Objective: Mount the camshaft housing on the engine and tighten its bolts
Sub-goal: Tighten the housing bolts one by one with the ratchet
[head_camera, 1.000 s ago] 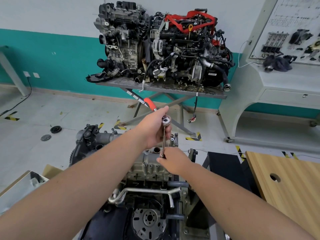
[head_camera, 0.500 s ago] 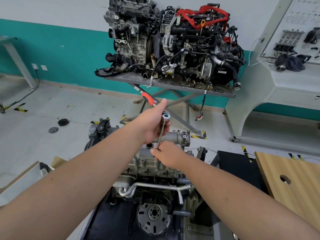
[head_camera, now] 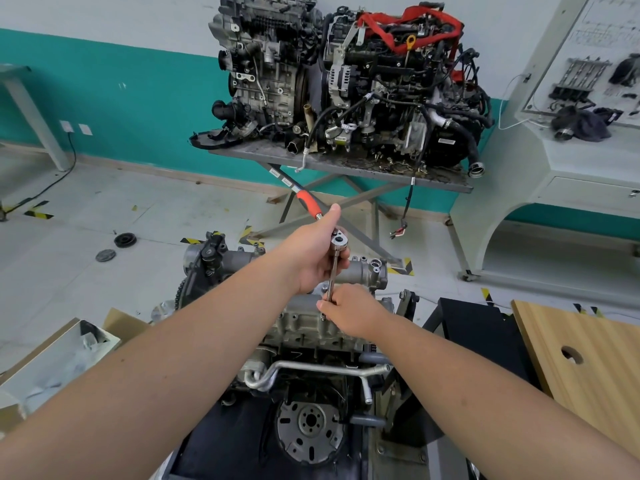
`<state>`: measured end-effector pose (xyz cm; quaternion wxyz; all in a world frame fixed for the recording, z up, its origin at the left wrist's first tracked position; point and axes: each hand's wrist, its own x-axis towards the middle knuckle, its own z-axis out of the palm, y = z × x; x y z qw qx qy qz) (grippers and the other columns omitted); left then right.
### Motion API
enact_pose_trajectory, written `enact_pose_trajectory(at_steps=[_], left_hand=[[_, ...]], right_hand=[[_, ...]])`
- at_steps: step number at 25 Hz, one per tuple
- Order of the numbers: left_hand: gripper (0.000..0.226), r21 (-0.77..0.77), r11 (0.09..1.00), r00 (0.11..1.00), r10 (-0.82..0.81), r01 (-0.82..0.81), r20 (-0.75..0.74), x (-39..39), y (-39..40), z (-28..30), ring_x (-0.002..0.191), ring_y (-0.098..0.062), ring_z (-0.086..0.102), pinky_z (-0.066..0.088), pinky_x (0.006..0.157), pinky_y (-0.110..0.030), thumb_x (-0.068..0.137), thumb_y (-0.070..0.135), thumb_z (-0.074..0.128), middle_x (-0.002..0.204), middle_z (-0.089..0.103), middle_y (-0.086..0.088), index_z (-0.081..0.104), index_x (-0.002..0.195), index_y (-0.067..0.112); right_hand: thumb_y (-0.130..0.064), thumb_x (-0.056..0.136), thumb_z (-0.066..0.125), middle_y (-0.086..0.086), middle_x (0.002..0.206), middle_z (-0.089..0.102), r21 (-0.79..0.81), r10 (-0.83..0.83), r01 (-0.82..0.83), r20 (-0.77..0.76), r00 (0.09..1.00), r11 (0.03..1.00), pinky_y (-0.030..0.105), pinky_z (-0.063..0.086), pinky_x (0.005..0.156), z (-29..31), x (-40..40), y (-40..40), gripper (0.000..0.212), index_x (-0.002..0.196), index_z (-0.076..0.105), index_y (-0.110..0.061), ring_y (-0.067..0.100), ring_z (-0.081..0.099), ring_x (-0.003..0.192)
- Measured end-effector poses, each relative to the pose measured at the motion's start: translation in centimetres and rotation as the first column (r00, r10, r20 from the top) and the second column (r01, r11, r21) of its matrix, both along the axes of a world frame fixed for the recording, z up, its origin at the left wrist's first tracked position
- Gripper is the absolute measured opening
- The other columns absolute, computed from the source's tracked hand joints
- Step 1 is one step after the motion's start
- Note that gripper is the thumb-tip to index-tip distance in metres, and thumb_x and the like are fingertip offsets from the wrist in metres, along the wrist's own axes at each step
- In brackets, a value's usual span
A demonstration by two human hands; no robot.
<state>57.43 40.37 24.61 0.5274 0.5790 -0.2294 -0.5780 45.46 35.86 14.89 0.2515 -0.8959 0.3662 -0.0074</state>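
At frame centre, the ratchet wrench (head_camera: 334,244) is gripped at its head by the left hand (head_camera: 313,256), its orange grip angled to the upper left. The extension bar (head_camera: 331,277) is pinched near its lower end by the right hand (head_camera: 351,311), over the camshaft housing (head_camera: 301,318) seated on the engine (head_camera: 304,368).

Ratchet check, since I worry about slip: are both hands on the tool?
Yes, the left hand grips the ratchet at its head and the right hand holds the extension bar lower down.
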Motion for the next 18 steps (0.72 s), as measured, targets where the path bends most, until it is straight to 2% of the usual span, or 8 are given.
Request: enact_pose_trajectory(at_steps=[3,8,11,14,16,18], left_hand=[[0.046,0.009,1.000,1.000,-0.006,0.006,0.011,-0.04,0.08,0.16,0.052,-0.017,0.057,0.049,0.054,-0.026,0.094,0.064,0.049,0.060,0.056,0.000,0.051,0.083,0.019],[0.048,0.014,1.000,0.999,-0.010,0.009,0.048,-0.31,0.05,0.45,0.054,-0.019,0.058,0.047,0.073,-0.033,0.094,0.064,0.048,0.060,0.058,-0.001,0.052,0.081,0.019],[0.048,0.018,1.000,0.998,-0.013,0.012,0.055,-0.23,-0.03,0.45,0.054,-0.019,0.058,0.047,0.076,-0.035,0.093,0.065,0.049,0.061,0.059,-0.001,0.053,0.079,0.019],[0.048,0.027,1.000,0.999,-0.012,0.011,0.052,0.01,-0.24,0.37,0.053,-0.019,0.057,0.047,0.076,-0.035,0.093,0.064,0.051,0.060,0.058,-0.001,0.053,0.079,0.019],[0.046,0.028,0.999,0.998,-0.015,0.014,0.053,0.10,-0.23,0.18,0.055,-0.020,0.057,0.047,0.075,-0.036,0.093,0.062,0.053,0.061,0.058,-0.002,0.053,0.081,0.018],[0.043,0.016,0.999,0.998,-0.039,0.038,0.054,0.31,-0.15,0.15,0.056,-0.021,0.056,0.045,0.079,-0.038,0.095,0.059,0.052,0.060,0.057,-0.002,0.052,0.079,0.018]], right_hand=[[-0.036,0.100,0.049,0.019,0.079,0.066,-0.001,0.005,-0.005,0.004,1.000,1.000,0.040,0.048,0.072,-0.09,0.06,-0.03,0.045,0.081,0.062,0.003,0.032,0.062,0.075],[-0.039,0.100,0.051,0.009,0.069,0.057,0.040,-0.009,0.009,0.003,1.000,0.999,0.039,0.051,0.072,-0.04,0.04,-0.20,0.047,0.083,0.064,0.004,0.022,0.053,0.064],[-0.040,0.101,0.050,0.007,0.068,0.056,0.044,0.000,0.000,-0.013,1.000,0.999,0.038,0.051,0.071,0.08,0.08,-0.29,0.049,0.084,0.064,0.003,0.019,0.052,0.062],[-0.041,0.101,0.049,0.004,0.065,0.053,0.024,0.026,-0.025,-0.046,0.999,0.999,0.034,0.047,0.063,0.10,0.32,-0.22,0.047,0.073,0.058,-0.004,0.017,0.049,0.059],[-0.040,0.101,0.050,0.005,0.066,0.054,0.015,0.037,-0.036,-0.067,0.997,0.999,0.034,0.046,0.063,0.03,0.54,-0.24,0.043,0.071,0.056,-0.010,0.018,0.050,0.060],[-0.038,0.101,0.050,0.006,0.067,0.057,0.021,0.045,-0.043,-0.084,0.995,0.999,0.034,0.047,0.064,0.13,0.69,-0.37,0.043,0.071,0.058,-0.009,0.020,0.054,0.063]])
